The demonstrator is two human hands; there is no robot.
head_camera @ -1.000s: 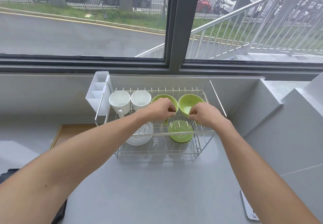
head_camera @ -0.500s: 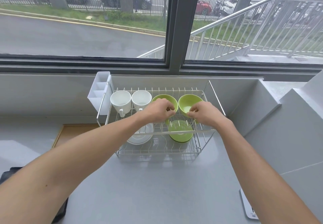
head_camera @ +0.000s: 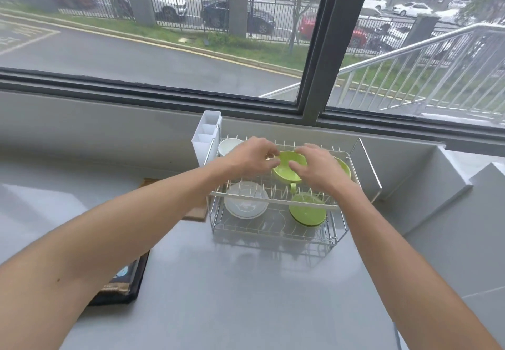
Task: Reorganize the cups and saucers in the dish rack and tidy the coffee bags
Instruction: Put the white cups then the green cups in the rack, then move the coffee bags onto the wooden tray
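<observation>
A wire dish rack (head_camera: pixel 273 230) stands on the grey counter under the window. On its upper tier a green cup (head_camera: pixel 287 170) lies tilted with its handle pointing down. My left hand (head_camera: pixel 252 155) pinches its left rim, and my right hand (head_camera: pixel 314 168) curls over its right rim. A second green cup (head_camera: pixel 346 168) shows partly behind my right hand. One white cup (head_camera: pixel 228 146) sits at the tier's left; anything behind my left hand is hidden. On the lower tier lie a white saucer (head_camera: pixel 246 205) and a green saucer (head_camera: pixel 307 211). No coffee bags are in view.
A white cutlery holder (head_camera: pixel 206 136) hangs on the rack's left end. A brown board (head_camera: pixel 197 214) lies left of the rack, and a black tray (head_camera: pixel 128 284) sits at the lower left under my left arm. A raised ledge (head_camera: pixel 426 185) borders the counter on the right.
My right hand has left the right green cup and come onto the left one, which both hands now hold. The view has shifted, so the rack sits further right.
</observation>
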